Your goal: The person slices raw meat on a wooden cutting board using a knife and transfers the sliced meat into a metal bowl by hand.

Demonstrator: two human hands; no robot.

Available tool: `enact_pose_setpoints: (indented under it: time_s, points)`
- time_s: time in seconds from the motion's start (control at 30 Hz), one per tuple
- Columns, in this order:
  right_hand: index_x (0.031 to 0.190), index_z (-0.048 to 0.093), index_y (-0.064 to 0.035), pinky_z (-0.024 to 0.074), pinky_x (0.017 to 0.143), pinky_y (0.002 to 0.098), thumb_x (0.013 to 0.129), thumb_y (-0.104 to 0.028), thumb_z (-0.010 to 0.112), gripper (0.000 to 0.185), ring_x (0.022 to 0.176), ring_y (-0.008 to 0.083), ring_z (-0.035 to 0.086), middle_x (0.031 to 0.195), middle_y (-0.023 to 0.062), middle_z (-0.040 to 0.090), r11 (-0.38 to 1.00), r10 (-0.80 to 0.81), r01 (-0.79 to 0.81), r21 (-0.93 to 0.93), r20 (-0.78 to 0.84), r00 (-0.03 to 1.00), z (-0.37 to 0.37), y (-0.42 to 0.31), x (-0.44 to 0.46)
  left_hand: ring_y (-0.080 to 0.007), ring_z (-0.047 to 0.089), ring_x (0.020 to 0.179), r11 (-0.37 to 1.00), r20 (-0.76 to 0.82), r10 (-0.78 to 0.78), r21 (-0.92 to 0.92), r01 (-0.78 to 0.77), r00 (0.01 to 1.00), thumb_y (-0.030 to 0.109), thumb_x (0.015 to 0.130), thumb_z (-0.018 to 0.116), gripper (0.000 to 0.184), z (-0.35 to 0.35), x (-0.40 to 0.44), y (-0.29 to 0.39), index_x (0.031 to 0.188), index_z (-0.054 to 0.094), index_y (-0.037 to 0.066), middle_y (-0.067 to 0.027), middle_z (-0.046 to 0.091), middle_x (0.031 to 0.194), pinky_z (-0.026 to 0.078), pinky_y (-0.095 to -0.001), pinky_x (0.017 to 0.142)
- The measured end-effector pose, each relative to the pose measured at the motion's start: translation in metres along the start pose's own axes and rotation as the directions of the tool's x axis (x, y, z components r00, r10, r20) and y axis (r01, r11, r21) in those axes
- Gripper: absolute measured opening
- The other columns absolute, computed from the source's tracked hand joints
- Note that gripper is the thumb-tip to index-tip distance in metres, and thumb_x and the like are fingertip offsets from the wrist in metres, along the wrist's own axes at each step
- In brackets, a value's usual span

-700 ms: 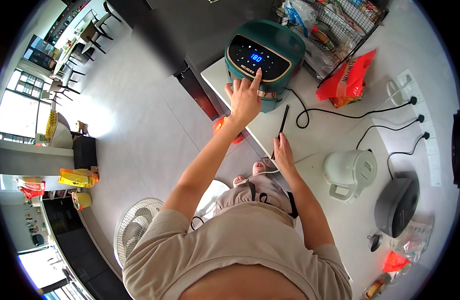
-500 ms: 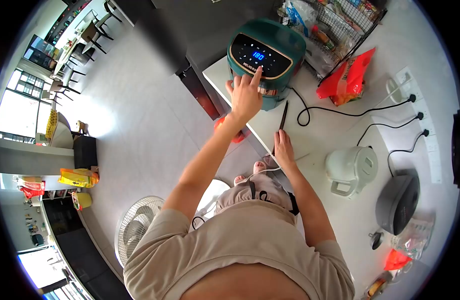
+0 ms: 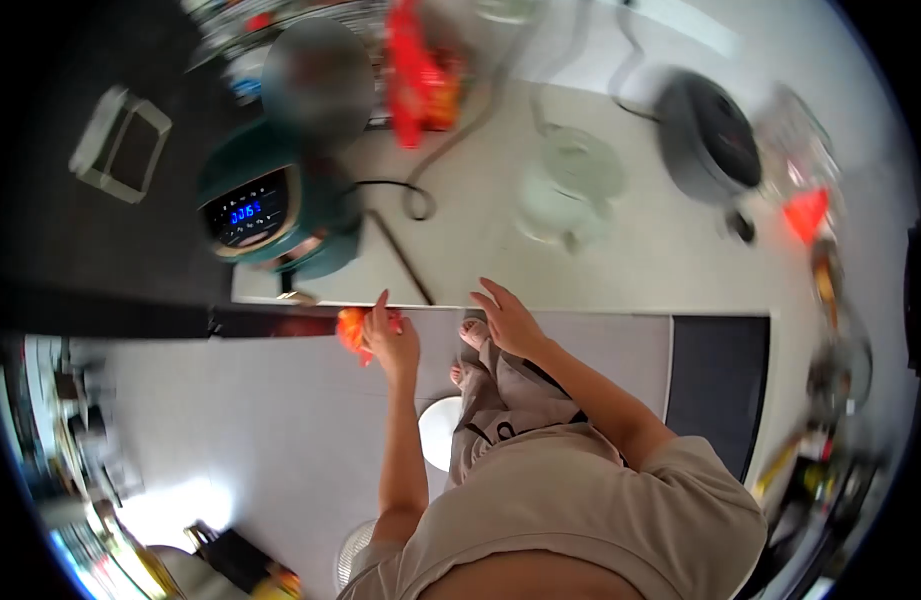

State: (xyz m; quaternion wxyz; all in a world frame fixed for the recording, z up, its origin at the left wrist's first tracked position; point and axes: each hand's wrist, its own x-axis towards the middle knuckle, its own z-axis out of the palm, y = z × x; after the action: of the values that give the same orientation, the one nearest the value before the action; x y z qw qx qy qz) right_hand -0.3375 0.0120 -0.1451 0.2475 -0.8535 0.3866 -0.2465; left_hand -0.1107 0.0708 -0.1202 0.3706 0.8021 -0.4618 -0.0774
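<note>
My left hand (image 3: 392, 340) hangs in front of the counter's edge, its fingers apart and holding nothing. Below and to the left of it shows an orange-red plastic bag (image 3: 351, 328); I cannot tell if they touch. My right hand (image 3: 510, 318) is at the same edge, fingers spread, also holding nothing. Between and beyond the hands a dark thin stick, like chopsticks (image 3: 400, 258), lies on the white counter (image 3: 470, 270). The dark green air fryer (image 3: 325, 225) stands on the counter's left end, its panel (image 3: 245, 213) lit with blue digits.
A pale green kettle (image 3: 570, 185) stands behind my right hand, with a dark grey appliance (image 3: 708, 135) farther right. A red bag (image 3: 420, 80) is near the wall. A black cord (image 3: 417, 200) loops beside the fryer. A white stool (image 3: 440, 432) is by my legs.
My left hand has left the fryer's panel, and its display no longer reads 180. My right hand has let go of the dark stick. The view has turned and is blurred.
</note>
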Motion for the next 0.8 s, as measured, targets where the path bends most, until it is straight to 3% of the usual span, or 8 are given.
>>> enact_pose_setpoints:
  time_s: [0.07, 0.23, 0.4, 0.53, 0.6, 0.67, 0.73, 0.8]
  points:
    - [0.136, 0.048, -0.0060, 0.0437, 0.105, 0.0442, 0.084, 0.003, 0.058, 0.054, 0.127, 0.0392, 0.048, 0.145, 0.0195, 0.042, 0.997, 0.031, -0.035, -0.067, -0.058, 0.998, -0.033, 0.010, -0.023, -0.0261, 0.053, 0.093, 0.998, 0.132, 0.016, -0.062, -0.008, 0.991, 0.003, 0.078, 0.061, 0.053, 0.019, -0.008, 0.027, 0.129, 0.061, 0.014, -0.0036, 0.055, 0.091, 0.038, -0.0488, 0.091]
    - [0.130, 0.054, -0.0049, 0.0425, 0.106, 0.0467, 0.080, 0.009, 0.054, 0.052, 0.129, 0.0407, 0.047, 0.143, 0.0214, 0.044, 0.949, 0.315, -0.306, 0.078, -0.290, 0.904, -0.090, 0.020, -0.090, -0.0228, 0.052, 0.092, 0.983, 0.278, 0.139, -0.156, -0.098, 0.951, 0.002, 0.079, 0.059, 0.050, 0.045, -0.038, 0.083, 0.127, 0.062, 0.014, -0.0018, 0.053, 0.091, 0.036, -0.0449, 0.091]
    - [0.132, 0.053, -0.0043, 0.0440, 0.105, 0.0453, 0.083, 0.008, 0.053, 0.051, 0.130, 0.0399, 0.047, 0.144, 0.0209, 0.043, 0.905, 0.406, -0.412, 0.108, -0.514, 0.756, -0.158, 0.055, -0.178, -0.0238, 0.054, 0.087, 0.940, 0.334, 0.315, -0.237, -0.244, 0.889, 0.002, 0.077, 0.059, 0.045, 0.081, -0.089, 0.175, 0.120, 0.066, 0.012, -0.0039, 0.056, 0.087, 0.044, -0.0393, 0.080]
    - [0.134, 0.051, -0.0039, 0.0448, 0.105, 0.0461, 0.084, 0.007, 0.053, 0.051, 0.129, 0.0417, 0.047, 0.143, 0.0212, 0.044, 0.853, 0.438, -0.513, 0.090, -0.658, 0.613, -0.223, 0.075, -0.284, -0.0251, 0.056, 0.087, 0.821, 0.335, 0.540, -0.413, -0.394, 0.772, 0.002, 0.078, 0.058, 0.042, 0.129, -0.165, 0.271, 0.117, 0.067, 0.011, -0.0064, 0.059, 0.090, 0.047, -0.0382, 0.076]
    - [0.134, 0.051, -0.0044, 0.0452, 0.105, 0.0463, 0.084, 0.007, 0.054, 0.052, 0.128, 0.0412, 0.048, 0.142, 0.0207, 0.045, 0.835, 0.392, -0.548, 0.045, -0.747, 0.537, -0.261, 0.079, -0.351, -0.0252, 0.056, 0.089, 0.785, 0.423, 0.583, -0.513, -0.348, 0.693, 0.002, 0.078, 0.058, 0.041, 0.150, -0.224, 0.332, 0.117, 0.067, 0.012, -0.0075, 0.060, 0.092, 0.048, -0.0379, 0.076]
    - [0.134, 0.051, -0.0044, 0.0479, 0.101, 0.0446, 0.083, 0.008, 0.053, 0.052, 0.126, 0.0416, 0.050, 0.141, 0.0206, 0.047, 0.771, 0.385, -0.636, 0.019, -0.810, 0.443, -0.283, 0.081, -0.420, -0.0243, 0.056, 0.093, 0.649, 0.384, 0.733, -0.642, -0.408, 0.561, 0.002, 0.079, 0.057, 0.040, 0.186, -0.286, 0.373, 0.117, 0.067, 0.011, -0.0085, 0.060, 0.095, 0.048, -0.0344, 0.073]
    - [0.134, 0.050, -0.0041, 0.0458, 0.103, 0.0468, 0.082, 0.009, 0.055, 0.054, 0.125, 0.0403, 0.050, 0.139, 0.0204, 0.049, 0.707, 0.388, -0.706, 0.042, -0.858, 0.337, -0.321, 0.067, -0.490, -0.0249, 0.057, 0.094, 0.611, 0.482, 0.780, -0.727, -0.313, 0.399, 0.001, 0.079, 0.057, 0.041, 0.190, -0.358, 0.431, 0.118, 0.067, 0.010, -0.0084, 0.060, 0.097, 0.047, -0.0354, 0.078]
    - [0.134, 0.051, -0.0045, 0.0469, 0.102, 0.0456, 0.080, 0.010, 0.055, 0.055, 0.125, 0.0402, 0.051, 0.139, 0.0194, 0.049, 0.638, 0.368, -0.764, 0.096, -0.910, 0.193, -0.341, 0.054, -0.560, -0.0238, 0.058, 0.097, 0.426, 0.378, 0.904, -0.834, -0.349, 0.200, 0.001, 0.080, 0.055, 0.042, 0.217, -0.430, 0.465, 0.120, 0.065, 0.009, -0.0091, 0.060, 0.103, 0.048, -0.0338, 0.073]
